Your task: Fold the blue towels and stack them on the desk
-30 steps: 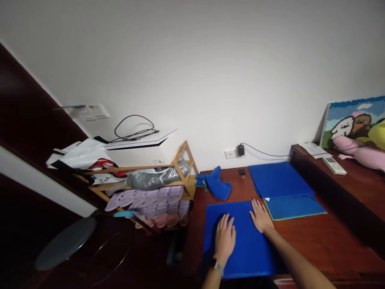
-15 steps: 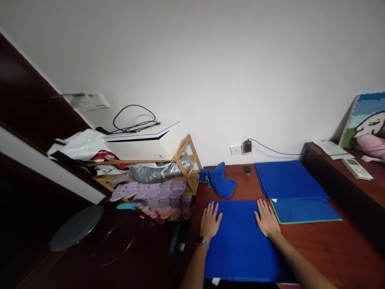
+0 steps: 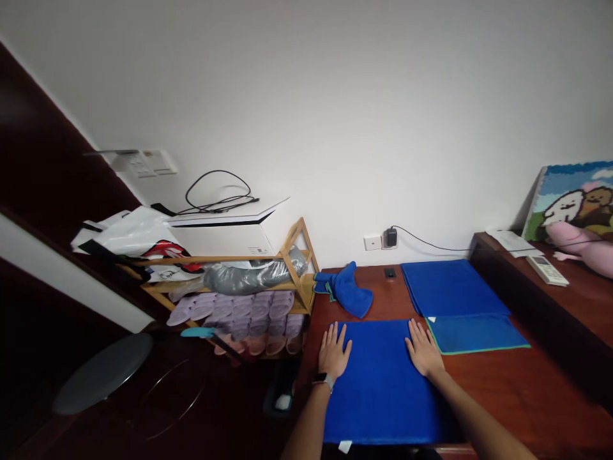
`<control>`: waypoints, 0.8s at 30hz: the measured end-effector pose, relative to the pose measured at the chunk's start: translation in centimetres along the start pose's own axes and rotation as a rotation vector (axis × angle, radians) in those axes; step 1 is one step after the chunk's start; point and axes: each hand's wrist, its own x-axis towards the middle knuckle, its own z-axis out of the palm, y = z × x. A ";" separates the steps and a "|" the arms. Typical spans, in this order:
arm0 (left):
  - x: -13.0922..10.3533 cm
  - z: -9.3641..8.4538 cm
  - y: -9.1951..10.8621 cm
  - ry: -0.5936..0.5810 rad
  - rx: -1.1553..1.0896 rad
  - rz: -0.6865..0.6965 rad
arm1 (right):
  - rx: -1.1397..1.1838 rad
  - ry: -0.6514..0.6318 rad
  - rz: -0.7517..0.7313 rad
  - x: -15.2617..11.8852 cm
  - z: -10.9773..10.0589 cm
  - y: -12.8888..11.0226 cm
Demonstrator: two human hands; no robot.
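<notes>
A blue cloth (image 3: 378, 383) lies spread flat on the reddish-brown desk, a white tag at its near edge. My left hand (image 3: 334, 351) rests flat on its left edge, fingers stretched out and apart. On the right edge lies my right hand (image 3: 424, 348), also flat with fingers extended. Neither hand grips anything. Behind the spread cloth sits a crumpled blue cloth (image 3: 353, 291) with green edging. To the right, a flat blue cloth (image 3: 453, 287) partly covers a green-edged blue cloth (image 3: 474, 335).
A wooden rack (image 3: 299, 255) with slippers (image 3: 239, 306) and a white box (image 3: 225, 237) stands left of the desk. A round stool (image 3: 105, 374) is at lower left. On the right ledge are a remote control (image 3: 546, 271), a pink plush toy (image 3: 582, 246) and a picture (image 3: 569, 201).
The view has turned slightly to the right, showing more of the picture and plush toy. Both hands stay flat at the same edges of the cloth.
</notes>
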 end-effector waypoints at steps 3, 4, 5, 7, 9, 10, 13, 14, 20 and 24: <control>0.5 -0.3 1.6 0.024 0.025 -0.007 | 0.007 -0.015 0.012 0.0 -0.4 -0.4; 0.8 -0.2 3.1 0.047 0.021 0.000 | 0.012 -0.018 0.018 0.0 -0.5 -0.5; 1.1 0.0 5.0 0.072 0.007 0.026 | 0.015 -0.019 0.023 0.0 -0.6 -0.6; 1.6 0.7 10.0 0.107 -0.050 0.129 | 0.008 -0.031 0.033 0.0 -0.8 -0.7; 2.1 1.7 15.4 0.098 -0.118 0.253 | -0.019 -0.053 0.020 -0.1 -0.9 -0.6; 2.3 2.3 17.8 0.082 -0.145 0.290 | -0.037 -0.064 0.000 -0.1 -0.9 -0.5; 2.8 3.5 21.1 0.028 -0.186 0.316 | -0.062 -0.073 -0.047 -0.1 -0.5 0.0; 2.8 3.6 20.6 0.014 -0.186 0.310 | -0.056 -0.060 -0.042 -0.1 -0.3 0.1; 2.4 0.9 7.4 -0.072 -0.066 0.066 | 0.009 0.027 -0.012 0.2 0.8 0.3; 2.5 0.2 1.6 -0.078 -0.010 0.016 | 0.020 0.050 -0.009 0.2 1.2 0.4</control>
